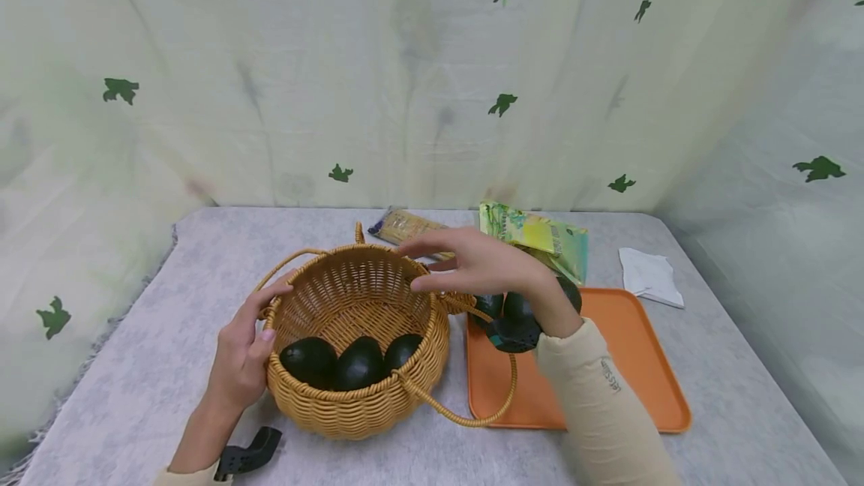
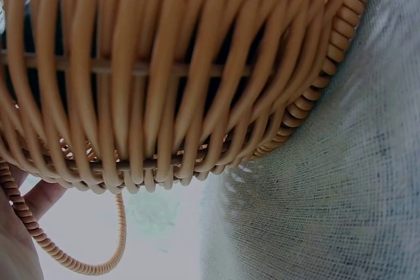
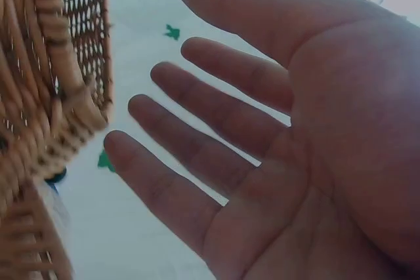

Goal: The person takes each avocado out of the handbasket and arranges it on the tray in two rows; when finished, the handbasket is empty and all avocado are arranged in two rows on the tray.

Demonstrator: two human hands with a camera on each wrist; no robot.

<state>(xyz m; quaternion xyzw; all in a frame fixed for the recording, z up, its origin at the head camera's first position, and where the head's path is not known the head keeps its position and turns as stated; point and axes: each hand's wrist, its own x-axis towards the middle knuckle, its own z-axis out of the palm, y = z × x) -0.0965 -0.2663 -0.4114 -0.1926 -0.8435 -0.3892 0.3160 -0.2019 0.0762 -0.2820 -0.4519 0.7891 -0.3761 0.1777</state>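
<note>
A round wicker basket (image 1: 351, 407) stands tilted toward me, with three dark avocados (image 1: 361, 364) lying at the near side inside. My left hand (image 1: 236, 355) grips its left rim, fingers over the edge and thumb on the near outer side. The left wrist view shows the woven wall (image 2: 157, 77) close up, with part of the left hand (image 2: 16, 240) by a handle. Above the right rim is my right hand (image 1: 482, 261), holding nothing. Its fingers (image 3: 216, 106) are spread and nearly straight in the right wrist view, beside the basket.
An orange tray (image 1: 628, 366) lies to the right, bearing more dark avocados (image 1: 487, 307) partly hidden by my right wrist. Behind are a noodle-like packet (image 1: 408, 227) and a green-yellow bag (image 1: 540, 235). A white tissue packet (image 1: 651, 276) rests at right. One basket handle (image 1: 511, 388) overhangs the tray.
</note>
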